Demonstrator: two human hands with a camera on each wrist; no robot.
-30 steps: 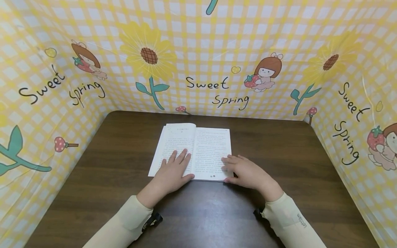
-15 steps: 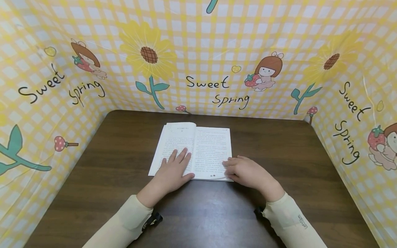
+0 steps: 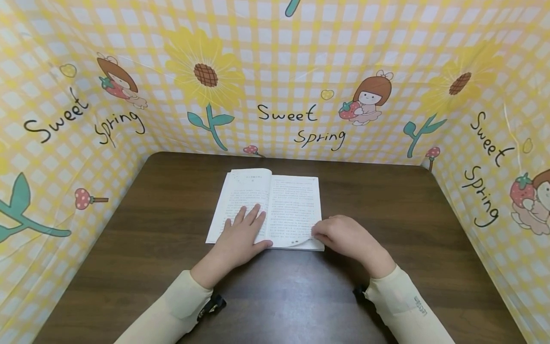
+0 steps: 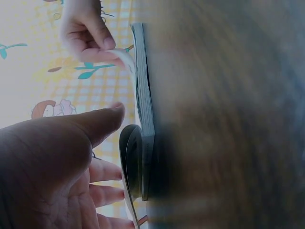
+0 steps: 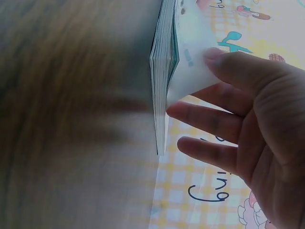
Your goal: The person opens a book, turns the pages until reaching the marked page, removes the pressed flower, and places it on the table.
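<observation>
1. Dark wooden surface (image 3: 283, 296) fills the near ground, with a glare on it. Two pale sleeves (image 3: 167, 306) lead over it to the hands.
2. The left hand (image 3: 238, 241) rests on the left page (image 3: 249, 184), its fingers (image 3: 252, 216) spread and grasping nothing. If it shifted or lifted, the book could slide or its left leaves could spring up, since nothing else is seen weighing them down.
3. The right hand (image 3: 348, 239) pinches the near outer corner of the right page (image 5: 193, 71) between thumb (image 5: 238, 67) and finger; the other fingers reach out behind it, apart from the pinch.
4. The book (image 3: 296, 196) lies open on the surface between the hands, its right page curling up at that corner. A hard tug could crease or tear the paper; a loose pinch could let it slip flat again. Thin leaves may also cling together, so more than one could come up.
5. Beyond the surface hangs a yellow checked cloth (image 3: 275, 57) printed with sunflowers, little figures and "Sweet Spring", wrapping both sides too.
</observation>
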